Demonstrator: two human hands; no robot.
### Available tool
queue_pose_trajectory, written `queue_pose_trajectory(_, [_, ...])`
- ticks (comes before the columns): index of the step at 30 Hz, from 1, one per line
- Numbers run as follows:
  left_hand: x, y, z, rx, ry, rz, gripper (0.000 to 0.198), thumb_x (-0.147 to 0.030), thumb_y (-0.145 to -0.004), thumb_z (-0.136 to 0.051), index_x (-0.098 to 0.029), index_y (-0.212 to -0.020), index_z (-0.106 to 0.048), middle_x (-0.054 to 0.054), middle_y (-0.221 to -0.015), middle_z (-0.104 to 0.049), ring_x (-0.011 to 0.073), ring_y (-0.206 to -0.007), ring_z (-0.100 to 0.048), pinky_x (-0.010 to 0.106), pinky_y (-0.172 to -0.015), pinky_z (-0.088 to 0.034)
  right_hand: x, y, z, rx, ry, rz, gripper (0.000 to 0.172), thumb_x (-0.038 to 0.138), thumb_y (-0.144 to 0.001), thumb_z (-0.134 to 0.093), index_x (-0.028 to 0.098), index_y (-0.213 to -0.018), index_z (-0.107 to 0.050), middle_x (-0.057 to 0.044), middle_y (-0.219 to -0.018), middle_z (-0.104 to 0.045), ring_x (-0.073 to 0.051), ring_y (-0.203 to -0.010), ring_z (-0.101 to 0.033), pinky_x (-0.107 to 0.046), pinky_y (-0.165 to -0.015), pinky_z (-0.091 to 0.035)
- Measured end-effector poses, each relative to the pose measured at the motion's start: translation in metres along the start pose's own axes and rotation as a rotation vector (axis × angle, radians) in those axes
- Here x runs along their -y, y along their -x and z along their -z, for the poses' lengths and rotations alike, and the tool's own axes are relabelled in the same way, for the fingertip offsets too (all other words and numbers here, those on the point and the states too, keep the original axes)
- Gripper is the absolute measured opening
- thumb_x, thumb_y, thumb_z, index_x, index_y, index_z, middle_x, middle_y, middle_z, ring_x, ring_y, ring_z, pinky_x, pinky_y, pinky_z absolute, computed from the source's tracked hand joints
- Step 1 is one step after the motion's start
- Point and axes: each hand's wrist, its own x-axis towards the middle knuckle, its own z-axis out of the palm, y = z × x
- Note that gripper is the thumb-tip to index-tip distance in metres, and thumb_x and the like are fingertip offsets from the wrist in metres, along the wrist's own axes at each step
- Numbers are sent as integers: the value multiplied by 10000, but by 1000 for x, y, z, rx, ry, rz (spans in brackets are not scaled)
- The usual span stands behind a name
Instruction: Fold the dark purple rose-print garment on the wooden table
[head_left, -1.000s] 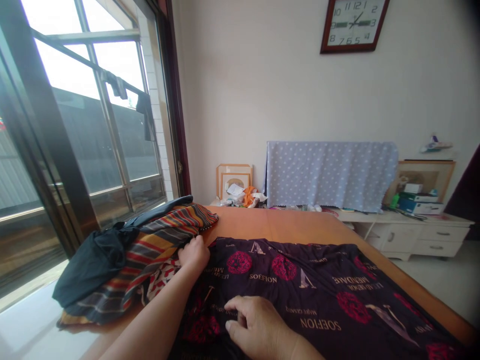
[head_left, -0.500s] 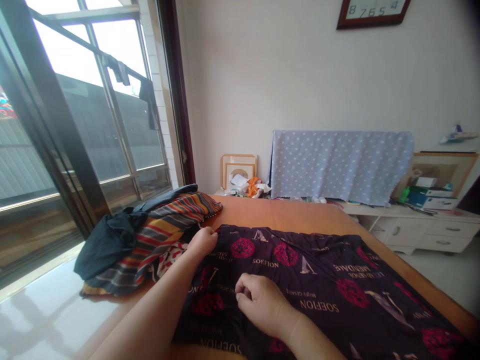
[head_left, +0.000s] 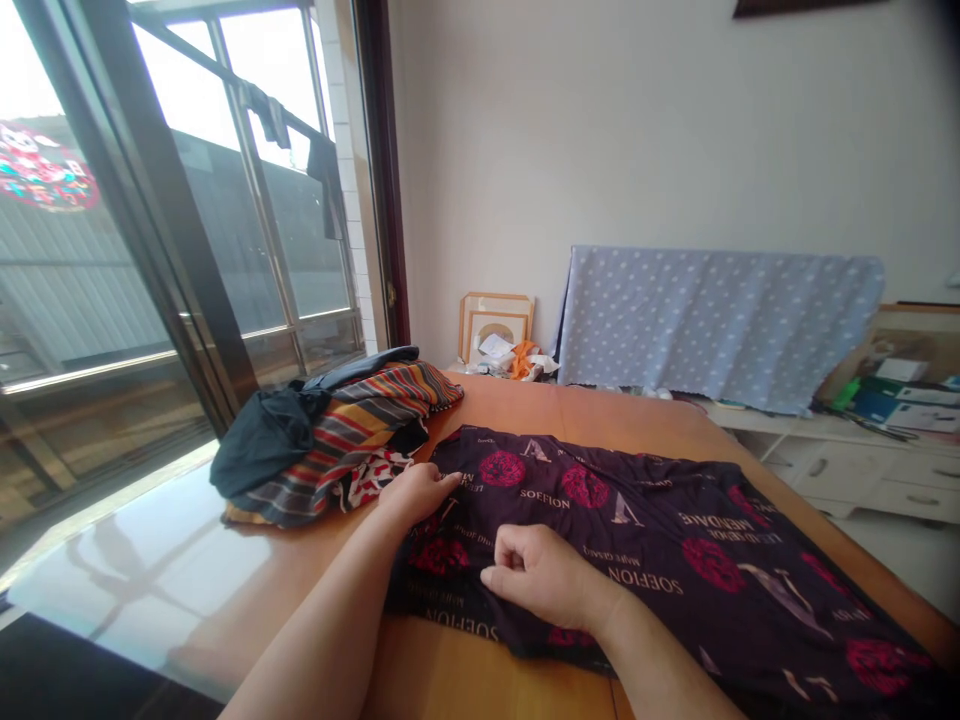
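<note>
A dark purple printed cloth (head_left: 637, 540) with red flower heads and pale lettering lies spread on the wooden table, slightly wrinkled. My left hand (head_left: 420, 492) rests at its far left edge, a digit stretched out over the fabric, the other fingers mostly hidden beneath the hand. Over the left part of the cloth, my right hand (head_left: 534, 572) is closed, fingers curled inward and thumb side toward the left. Whether any fabric is pinched inside it cannot be seen. Just left of my left hand sits a heap of clothes, with a striped garment (head_left: 367, 415) and a dark garment (head_left: 266, 440).
The wooden table (head_left: 570, 400) extends to the far wall. Behind it, a blue dotted cloth (head_left: 712, 320) covers something on a white cabinet (head_left: 855, 470). Picture frames (head_left: 495, 315) and loose papers stand beyond the far left end. A glass door (head_left: 187, 300) runs along the left.
The view has tilted down and turned left. Both hands have slid slightly toward me over the cloth. My left hand has left the far corner and its fist has loosened.
</note>
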Motion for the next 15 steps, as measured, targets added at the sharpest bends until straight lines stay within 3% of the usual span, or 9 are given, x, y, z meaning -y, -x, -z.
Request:
queue_pose_trajectory(4, [6, 6, -2, 63, -18, -60, 535, -765, -721, -565, -238, -730, -654, 31, -791, -705, 196, -713, -616, 256, -572, -333, 7, 9, 2, 129, 117, 1, 284, 486, -701, -739, 227, -789, -666, 52, -689, -645, -107, -606, -520, -214, -539, -294])
queue_pose_trajectory(8, [10, 6, -5, 32, 50, -150, 318, -533, -764, -644, -222, -716, -604, -4, -706, -638, 152, -652, -556, 244, -547, -308, 13, 10, -1, 72, 178, 40, 69, 236, -718, -640, 226, -779, -671, 44, -720, -647, -106, -626, -511, -218, -576, -307])
queue_pose_trajectory(12, [6, 6, -4, -53, 189, -153, 280, -443, -884, -510, -203, -753, -570, -12, -681, -595, 132, -639, -524, 235, -546, -314, 16, 7, -1, 2, 79, 74, 110, 152, -732, -541, 193, -760, -639, 16, -810, -661, -110, -699, -532, -208, -630, -342])
queue_pose_trajectory(15, [4, 8, 1, -77, 226, -126, 246, -397, -900, -489, -193, -795, -577, -9, -697, -601, 134, -661, -533, 233, -565, -333, 15, 5, 1, 12, -37, 19, 128, 155, -755, -510, 188, -788, -630, 34, -710, -614, -97, -637, -501, -194, -581, -329])
